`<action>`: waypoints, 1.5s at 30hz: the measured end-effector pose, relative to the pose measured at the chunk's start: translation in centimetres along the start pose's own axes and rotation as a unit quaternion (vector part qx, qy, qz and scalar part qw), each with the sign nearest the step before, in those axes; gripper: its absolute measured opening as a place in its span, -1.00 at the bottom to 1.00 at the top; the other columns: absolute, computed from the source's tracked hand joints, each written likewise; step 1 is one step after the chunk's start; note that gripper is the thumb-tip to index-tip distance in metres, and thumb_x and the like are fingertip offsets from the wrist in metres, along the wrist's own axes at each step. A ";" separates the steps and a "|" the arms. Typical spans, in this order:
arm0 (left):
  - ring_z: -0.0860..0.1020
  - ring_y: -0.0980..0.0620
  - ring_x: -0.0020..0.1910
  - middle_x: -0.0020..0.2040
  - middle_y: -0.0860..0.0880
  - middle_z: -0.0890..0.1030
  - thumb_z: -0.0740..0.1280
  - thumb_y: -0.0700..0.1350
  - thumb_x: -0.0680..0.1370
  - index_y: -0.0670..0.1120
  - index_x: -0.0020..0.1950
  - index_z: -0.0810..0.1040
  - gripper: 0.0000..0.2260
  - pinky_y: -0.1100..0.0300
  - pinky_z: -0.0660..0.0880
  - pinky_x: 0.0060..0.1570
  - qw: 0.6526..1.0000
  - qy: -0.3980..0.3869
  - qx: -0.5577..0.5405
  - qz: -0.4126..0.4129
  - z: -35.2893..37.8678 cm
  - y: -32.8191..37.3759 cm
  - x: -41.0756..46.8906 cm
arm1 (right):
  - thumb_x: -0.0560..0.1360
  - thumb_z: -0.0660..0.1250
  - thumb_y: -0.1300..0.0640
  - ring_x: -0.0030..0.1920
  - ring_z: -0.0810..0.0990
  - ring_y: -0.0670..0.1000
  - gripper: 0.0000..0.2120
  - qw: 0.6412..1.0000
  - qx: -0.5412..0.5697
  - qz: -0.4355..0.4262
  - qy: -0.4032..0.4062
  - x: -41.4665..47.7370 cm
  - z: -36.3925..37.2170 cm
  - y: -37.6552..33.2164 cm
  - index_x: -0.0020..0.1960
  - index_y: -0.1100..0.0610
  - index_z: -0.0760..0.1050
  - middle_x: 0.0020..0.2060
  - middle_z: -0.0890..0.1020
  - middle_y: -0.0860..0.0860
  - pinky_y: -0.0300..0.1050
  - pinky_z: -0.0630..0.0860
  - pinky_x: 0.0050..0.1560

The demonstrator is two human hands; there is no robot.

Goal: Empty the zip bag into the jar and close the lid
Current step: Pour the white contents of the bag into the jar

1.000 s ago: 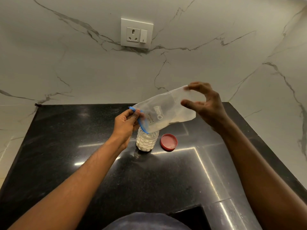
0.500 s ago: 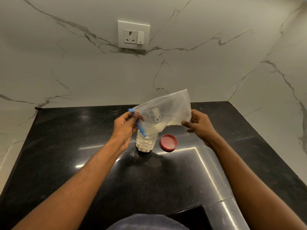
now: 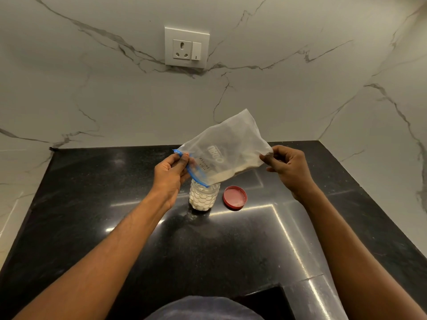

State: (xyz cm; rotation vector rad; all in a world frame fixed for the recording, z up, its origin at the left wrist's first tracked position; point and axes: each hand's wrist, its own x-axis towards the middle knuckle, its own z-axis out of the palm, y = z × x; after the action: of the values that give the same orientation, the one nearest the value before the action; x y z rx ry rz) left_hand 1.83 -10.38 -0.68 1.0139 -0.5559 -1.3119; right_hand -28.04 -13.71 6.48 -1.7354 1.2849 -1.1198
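A clear zip bag (image 3: 228,148) with a blue zip strip hangs tilted over the jar, mouth down, a little pale powder lying along its lower edge. My left hand (image 3: 172,173) pinches the blue zip end beside the jar's opening. My right hand (image 3: 287,168) pinches the bag's lower right corner, holding it higher than the mouth. The small clear dimpled jar (image 3: 204,198) stands upright on the black counter, nearly full of white powder, its top hidden behind the bag's mouth. The red lid (image 3: 235,197) lies flat just right of the jar.
The black polished counter (image 3: 92,215) meets marble walls at the back and right. A white socket and switch plate (image 3: 186,47) sits on the back wall. A step in the counter edge shows at the bottom right (image 3: 307,294).
My right hand came down from the bag's upper corner and now grips its lower right corner. The bag stays over the jar; my left hand has barely moved.
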 end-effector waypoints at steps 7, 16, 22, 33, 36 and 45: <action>0.75 -0.01 0.10 0.11 -0.08 0.76 0.36 -0.17 0.67 -0.10 0.19 0.68 -0.86 0.17 0.70 -0.03 1.000 0.001 -0.001 -0.003 0.1 -0.1 -0.2 | 0.40 0.59 0.02 0.00 0.72 0.03 -0.80 1.000 0.001 -0.018 0.009 0.0 -0.5 -0.6 -0.04 0.08 0.71 -0.10 0.75 -0.01 0.05 0.66 0.12; 0.75 0.00 0.10 0.11 -0.06 0.76 0.36 -0.17 0.66 -0.08 0.18 0.67 -0.86 0.16 0.70 -0.03 1.000 0.001 -0.005 -0.010 0.3 -0.3 -0.1 | 0.43 0.57 0.06 0.02 0.73 0.06 -0.81 0.999 0.036 -0.013 -0.027 0.2 -0.8 -0.9 -0.01 0.13 0.73 -0.07 0.76 0.05 0.02 0.67 0.10; 0.75 0.00 0.08 0.07 -0.05 0.78 0.37 -0.17 0.66 -0.08 0.17 0.68 -0.87 0.14 0.71 -0.01 1.000 0.008 -0.008 -0.008 0.3 -0.4 0.1 | 0.37 0.64 0.09 -0.03 0.74 0.05 -0.81 0.998 -0.009 -0.058 -0.002 0.5 -0.4 -1.4 -0.11 0.16 0.72 -0.13 0.76 0.02 -0.06 0.68 0.09; 0.75 0.00 0.09 0.05 -0.04 0.79 0.37 -0.16 0.66 -0.08 0.16 0.68 -0.88 0.19 0.70 -0.05 1.000 0.009 -0.013 -0.013 0.1 -0.5 0.2 | 0.45 0.57 0.07 0.01 0.72 0.01 -0.86 0.998 -0.028 -0.051 -0.028 0.7 -0.5 -1.8 -0.06 0.12 0.72 -0.09 0.74 -0.01 -0.03 0.66 0.14; 0.74 -0.02 0.11 0.10 -0.08 0.77 0.37 -0.16 0.66 -0.08 0.18 0.68 -0.86 0.17 0.70 -0.03 1.000 0.012 -0.009 -0.013 0.1 -0.6 0.3 | 0.34 0.65 0.03 -0.01 0.75 0.01 -0.74 0.998 -0.029 -0.054 -0.016 0.6 -0.3 -2.1 -0.14 0.17 0.68 -0.10 0.75 0.03 -0.14 0.68 0.04; 0.75 -0.01 0.11 0.06 -0.03 0.78 0.37 -0.16 0.66 -0.06 0.17 0.67 -0.87 0.10 0.71 0.02 0.999 0.014 -0.020 -0.021 -0.1 -0.5 0.1 | 0.52 0.52 0.20 0.01 0.73 0.06 -0.90 0.990 -0.039 -0.106 -0.086 0.5 0.6 -3.1 0.02 0.19 0.71 -0.03 0.72 0.05 -0.13 0.68 0.03</action>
State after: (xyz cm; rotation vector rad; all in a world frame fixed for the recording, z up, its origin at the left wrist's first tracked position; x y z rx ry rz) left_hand 1.65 -10.46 -1.22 1.0146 -0.4878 -1.3388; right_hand -26.29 -13.37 9.09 -2.0185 1.0710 -1.0201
